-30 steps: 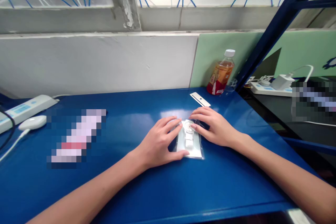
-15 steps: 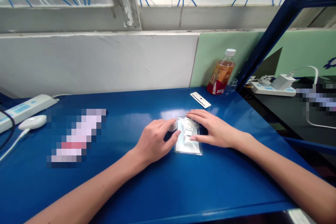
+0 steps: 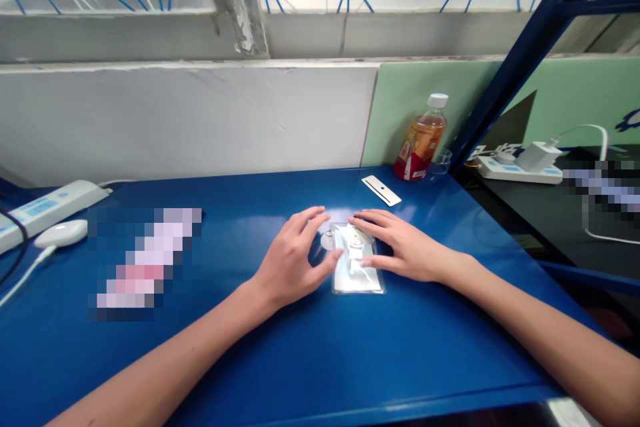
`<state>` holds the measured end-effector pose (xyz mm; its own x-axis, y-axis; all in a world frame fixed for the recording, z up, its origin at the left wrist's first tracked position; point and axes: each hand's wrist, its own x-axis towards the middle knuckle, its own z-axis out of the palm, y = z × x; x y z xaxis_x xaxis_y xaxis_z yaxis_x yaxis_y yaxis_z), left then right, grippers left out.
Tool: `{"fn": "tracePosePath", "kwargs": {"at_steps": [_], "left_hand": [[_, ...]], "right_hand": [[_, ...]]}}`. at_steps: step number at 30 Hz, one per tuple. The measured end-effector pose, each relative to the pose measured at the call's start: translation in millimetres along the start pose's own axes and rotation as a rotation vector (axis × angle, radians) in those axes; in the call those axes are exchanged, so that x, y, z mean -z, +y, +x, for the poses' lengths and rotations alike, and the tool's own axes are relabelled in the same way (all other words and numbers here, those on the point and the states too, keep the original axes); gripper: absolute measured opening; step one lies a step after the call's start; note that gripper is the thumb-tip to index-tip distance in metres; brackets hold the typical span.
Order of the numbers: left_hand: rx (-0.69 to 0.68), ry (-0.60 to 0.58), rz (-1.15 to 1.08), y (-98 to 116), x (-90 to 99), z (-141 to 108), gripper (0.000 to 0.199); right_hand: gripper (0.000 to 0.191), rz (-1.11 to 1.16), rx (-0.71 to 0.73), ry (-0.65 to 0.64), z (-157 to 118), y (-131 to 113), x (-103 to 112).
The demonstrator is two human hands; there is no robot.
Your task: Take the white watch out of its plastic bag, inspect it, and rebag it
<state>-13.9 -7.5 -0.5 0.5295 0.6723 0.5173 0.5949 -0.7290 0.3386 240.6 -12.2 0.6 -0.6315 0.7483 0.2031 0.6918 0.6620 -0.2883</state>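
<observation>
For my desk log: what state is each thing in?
Clear packet: lying flat, white item inside
Left hand: open, at the packet's left edge
Right hand: open, fingers over the packet
White card: lying flat
Bottle: upright, capped
White plug: plugged into right power strip

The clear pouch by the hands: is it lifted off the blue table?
No, the clear pouch lies flat on the blue table, the right hand partly over it.

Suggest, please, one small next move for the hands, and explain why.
Perhaps the left hand could close gently on the small clear round piece. Its thumb and fingers are spread open near that piece, at the upper left edge of the clear packet, while the right hand reaches over the packet's other side and might steady it.
</observation>
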Motion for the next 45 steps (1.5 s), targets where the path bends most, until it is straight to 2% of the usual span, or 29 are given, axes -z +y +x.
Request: {"fn": "tracePosePath", "kwargs": {"at_steps": [3, 5, 8, 10, 14, 17, 20, 37, 45], "left_hand": [[-0.069, -0.177, -0.002, -2, 1.1, 2, 0.086], [-0.085, -0.259, -0.009, -4, 1.1, 2, 0.095], [-0.056, -0.302, -0.010, -5, 0.4, 2, 0.092], [-0.035, -0.313, 0.002, -5, 0.3, 1, 0.090], [-0.014, -0.325, 0.033, -4, 2.1, 1, 0.089], [-0.040, -0.334, 0.031, -7, 5.5, 3, 0.092], [-0.056, -0.350, 0.014, -10, 8.5, 5, 0.099], [-0.009, -0.415, -0.038, -13, 5.9, 4, 0.106], [-0.012, -0.413, -0.049, -13, 6.1, 4, 0.101]], "right_hand": [[0.074, -0.006, -0.001, -0.001, 0, 0, -3], [0.076, 0.000, 0.000, 0.035, 1, -1, -3], [0.072, 0.000, 0.010, 0.079, 2, -3, 2], [0.075, -0.007, 0.028, 0.054, 1, -3, 6], [0.103, 0.021, 0.009, -0.050, -3, 1, 9], [0.114, 0.036, -0.066, -0.102, -6, 5, 9], [0.114, 0.029, -0.100, -0.118, -7, 6, 9], [0.114, 0.036, -0.043, -0.154, -8, 10, 10], [0.121, 0.047, -0.066, -0.159, -7, 8, 9]]}}
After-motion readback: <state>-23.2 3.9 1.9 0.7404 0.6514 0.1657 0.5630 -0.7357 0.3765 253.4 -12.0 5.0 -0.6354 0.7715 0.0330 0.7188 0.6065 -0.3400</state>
